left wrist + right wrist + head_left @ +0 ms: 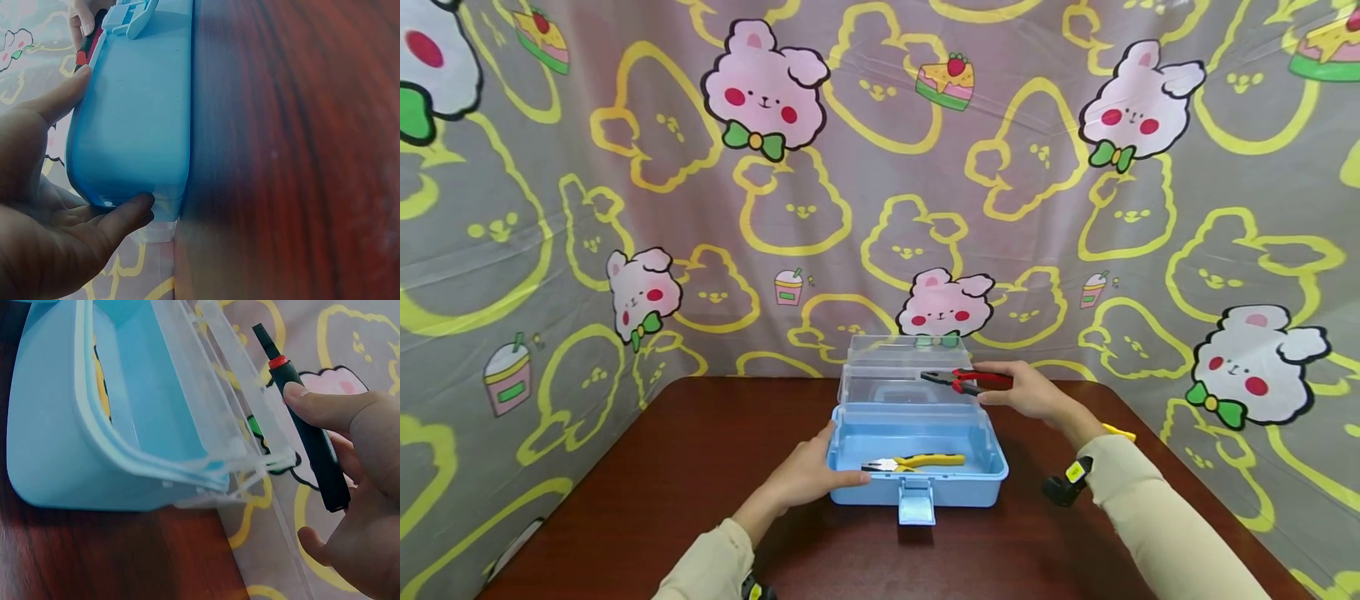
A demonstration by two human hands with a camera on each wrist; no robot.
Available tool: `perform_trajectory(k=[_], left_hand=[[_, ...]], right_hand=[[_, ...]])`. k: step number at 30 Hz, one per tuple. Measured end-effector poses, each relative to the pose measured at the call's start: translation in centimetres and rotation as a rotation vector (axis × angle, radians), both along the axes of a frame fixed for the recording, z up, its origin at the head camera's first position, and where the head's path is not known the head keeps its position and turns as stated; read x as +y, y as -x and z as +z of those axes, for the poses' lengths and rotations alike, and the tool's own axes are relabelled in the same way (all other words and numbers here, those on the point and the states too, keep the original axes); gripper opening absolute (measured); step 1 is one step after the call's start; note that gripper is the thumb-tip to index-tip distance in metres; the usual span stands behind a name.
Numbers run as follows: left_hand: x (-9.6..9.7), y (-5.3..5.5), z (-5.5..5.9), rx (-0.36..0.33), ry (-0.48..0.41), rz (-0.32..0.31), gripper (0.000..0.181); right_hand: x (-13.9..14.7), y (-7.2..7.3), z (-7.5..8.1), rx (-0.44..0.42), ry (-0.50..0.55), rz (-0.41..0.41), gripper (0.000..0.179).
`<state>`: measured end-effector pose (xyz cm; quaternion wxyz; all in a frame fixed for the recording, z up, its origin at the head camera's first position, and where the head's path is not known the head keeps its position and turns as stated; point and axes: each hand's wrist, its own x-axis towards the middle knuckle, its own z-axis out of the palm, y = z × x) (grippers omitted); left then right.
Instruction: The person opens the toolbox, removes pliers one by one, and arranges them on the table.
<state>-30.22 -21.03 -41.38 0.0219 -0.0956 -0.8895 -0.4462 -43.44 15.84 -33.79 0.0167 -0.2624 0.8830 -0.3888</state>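
Note:
A light-blue toolbox (951, 492) stands on the table with its clear lid (887, 392) raised at the back. Inside lies a pair of pliers with yellow handles (932, 459), jaws pointing left. My left hand (805, 471) grips the box's front left corner, thumb at the front rim (81, 75) and fingers round the side. Above the back right of the box, my right hand (1026, 392) holds red-and-black pliers (985, 377) by the handles, with their jaws pointing left. In the right wrist view, the thumb presses on the dark handle (312, 444).
The front latch (917, 504) of the box hangs down, unfastened. A yellow object (1120, 432) shows partly behind my right wrist. The dark red-brown table (722, 442) ends at a patterned curtain (820, 208) behind and at the sides.

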Motion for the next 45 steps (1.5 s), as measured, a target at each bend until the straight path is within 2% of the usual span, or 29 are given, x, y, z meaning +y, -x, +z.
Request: perform_trajectory(k=[10, 15, 19, 21, 31, 40, 45], left_hand=[[-0.1, -0.1, -0.1, -0.012, -0.008, 0.007, 0.123], [-0.3, -0.2, 0.1, -0.003, -0.021, -0.006, 0.120], [-0.4, -0.3, 0.2, 0.005, -0.017, -0.010, 0.120], [-0.4, -0.2, 0.2, 0.002, -0.017, -0.011, 0.120], [-0.1, -0.3, 0.2, 0.007, -0.022, -0.024, 0.118], [0.0, -0.2, 0.1, 0.017, -0.017, -0.029, 0.119], [0.0, -0.1, -0.1, 0.010, -0.026, -0.020, 0.117]], right_hand=[[3.5, -0.7, -0.9, 0.044, 0.008, -0.025, 0.057], [5.5, -0.7, -1.9, 0.064, 0.003, -0.098, 0.059], [7.5, -0.8, -3.1, 0.055, 0.015, -0.165, 0.061], [8.6, -0.8, -3.8, 0.062, 0.023, -0.173, 0.063], [13.0, -1.3, -7.6, -0.002, 0.047, -0.228, 0.067], [15.2, -1.5, -9.7, -0.047, -0.017, -0.298, 0.071], [16.0, -1.8, -10.7, -0.104, -0.038, -0.321, 0.077]])
